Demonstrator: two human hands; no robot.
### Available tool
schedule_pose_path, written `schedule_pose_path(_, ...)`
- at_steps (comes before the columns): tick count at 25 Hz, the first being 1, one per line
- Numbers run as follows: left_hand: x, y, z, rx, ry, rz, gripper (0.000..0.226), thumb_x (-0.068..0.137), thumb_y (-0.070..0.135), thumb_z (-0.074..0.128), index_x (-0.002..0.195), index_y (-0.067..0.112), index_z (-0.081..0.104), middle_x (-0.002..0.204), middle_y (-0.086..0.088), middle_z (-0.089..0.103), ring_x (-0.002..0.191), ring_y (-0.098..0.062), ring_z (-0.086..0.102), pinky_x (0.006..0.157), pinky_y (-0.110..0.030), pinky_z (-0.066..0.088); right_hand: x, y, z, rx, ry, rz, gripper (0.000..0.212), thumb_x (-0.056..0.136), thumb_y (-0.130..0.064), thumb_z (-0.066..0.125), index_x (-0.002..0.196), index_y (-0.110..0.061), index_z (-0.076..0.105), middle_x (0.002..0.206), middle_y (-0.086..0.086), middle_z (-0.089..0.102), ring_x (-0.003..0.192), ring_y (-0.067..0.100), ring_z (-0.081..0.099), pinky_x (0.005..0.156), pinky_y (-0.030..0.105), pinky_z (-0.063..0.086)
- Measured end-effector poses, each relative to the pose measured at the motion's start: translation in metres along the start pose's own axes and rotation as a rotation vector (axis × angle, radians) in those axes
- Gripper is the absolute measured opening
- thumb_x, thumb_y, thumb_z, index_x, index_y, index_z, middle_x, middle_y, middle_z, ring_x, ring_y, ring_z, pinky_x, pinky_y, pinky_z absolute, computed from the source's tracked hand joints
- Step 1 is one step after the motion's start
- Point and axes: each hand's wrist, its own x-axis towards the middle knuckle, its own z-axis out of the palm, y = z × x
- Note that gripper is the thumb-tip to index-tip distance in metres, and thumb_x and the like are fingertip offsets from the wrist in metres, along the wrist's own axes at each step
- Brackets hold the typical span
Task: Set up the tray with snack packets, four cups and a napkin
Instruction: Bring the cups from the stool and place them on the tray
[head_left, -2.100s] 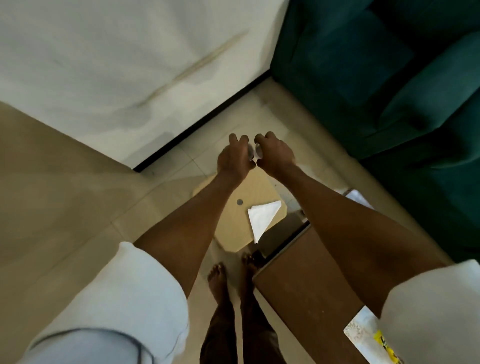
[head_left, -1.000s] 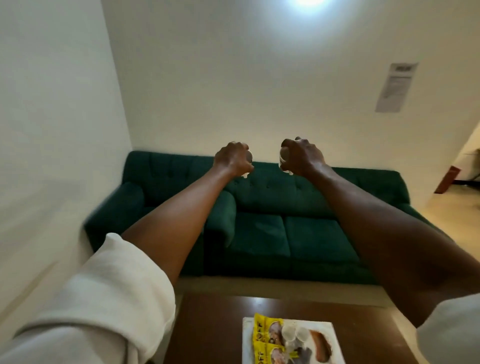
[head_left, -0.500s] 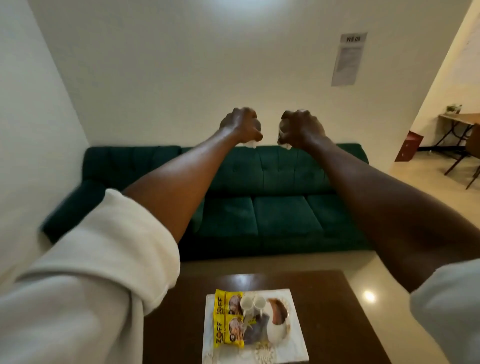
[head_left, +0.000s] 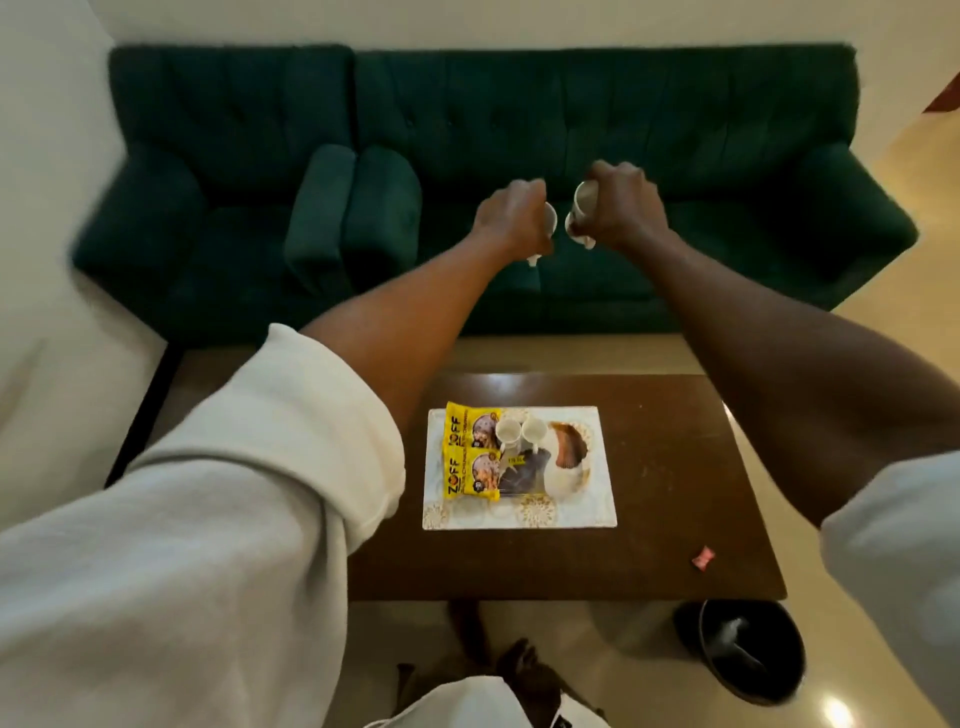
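Gripping a small white first cup (head_left: 548, 219) in curled fingers, the left hand (head_left: 511, 218) is held out at arm's length, seen against the green sofa (head_left: 571, 104). The right hand (head_left: 623, 208) clasps a second cup (head_left: 581, 201) the same way, just beside the first, with a gap between them. Both cups are tilted. Nearer the person, the tray (head_left: 605, 499) lies flat on the brown tabletop (head_left: 675, 467). Yellow snack packets (head_left: 467, 473) lie along its left side, and beside them a third cup (head_left: 508, 432) and a fourth cup (head_left: 535, 430) stand upright, touching. A pink wrapper (head_left: 704, 560) lies near the tabletop's right edge, and a black bin (head_left: 743, 654) sits on the floor.
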Motion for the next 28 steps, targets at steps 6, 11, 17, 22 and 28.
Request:
schedule_pose_path(6,-0.021,-0.05,0.169,-0.014,-0.274,-0.127,0.055,0.079,0.028,0.084,0.125,0.011,0.057,0.126,-0.014,0.064,0.114,-0.035,0.066,0.089,-0.042,0.054,-0.036,0.069,0.171,0.008,-0.286,0.106,0.066,0.081,-0.029,0.085,0.137,-0.017,0.053,0.134,0.018,0.055,0.118,0.041,0.061,0.095,0.05,0.054)
schedule_pose_path(11,-0.059,-0.078,0.298,-0.074,-0.425,-0.216,0.054,0.082,0.02,0.081,0.127,0.008,0.055,0.127,-0.014,0.064,0.115,-0.036,0.066,0.085,-0.041,0.054,-0.077,0.121,0.278,-0.003,-0.44,0.162,0.055,0.083,-0.022,0.081,0.13,-0.015,0.052,0.132,0.017,0.052,0.106,0.045,0.066,0.082,0.048,0.058)
schedule_pose_path(17,-0.115,-0.114,0.409,-0.084,-0.523,-0.287,0.057,0.082,0.02,0.078,0.13,0.01,0.05,0.132,-0.01,0.058,0.121,-0.035,0.062,0.086,-0.047,0.054,-0.134,0.163,0.382,0.004,-0.598,0.202,0.064,0.088,-0.025,0.075,0.143,-0.012,0.047,0.142,0.02,0.046,0.123,0.045,0.057,0.089,0.051,0.056)
schedule_pose_path(22,-0.12,-0.138,0.458,-0.098,-0.468,-0.288,0.068,0.082,0.02,0.08,0.142,0.014,0.047,0.136,-0.01,0.058,0.129,-0.034,0.054,0.09,-0.05,0.054,-0.139,0.176,0.425,0.066,-0.635,0.221,0.066,0.083,-0.022,0.081,0.139,-0.013,0.048,0.137,0.017,0.05,0.114,0.044,0.064,0.087,0.05,0.057)
schedule_pose_path(28,-0.124,-0.145,0.484,-0.004,-0.499,-0.268,0.078,0.082,0.022,0.081,0.149,0.017,0.041,0.146,-0.006,0.051,0.133,-0.034,0.047,0.088,-0.053,0.056,-0.143,0.188,0.449,0.038,-0.598,0.21,0.066,0.085,-0.022,0.08,0.139,-0.008,0.045,0.138,0.018,0.05,0.113,0.043,0.065,0.085,0.049,0.058)
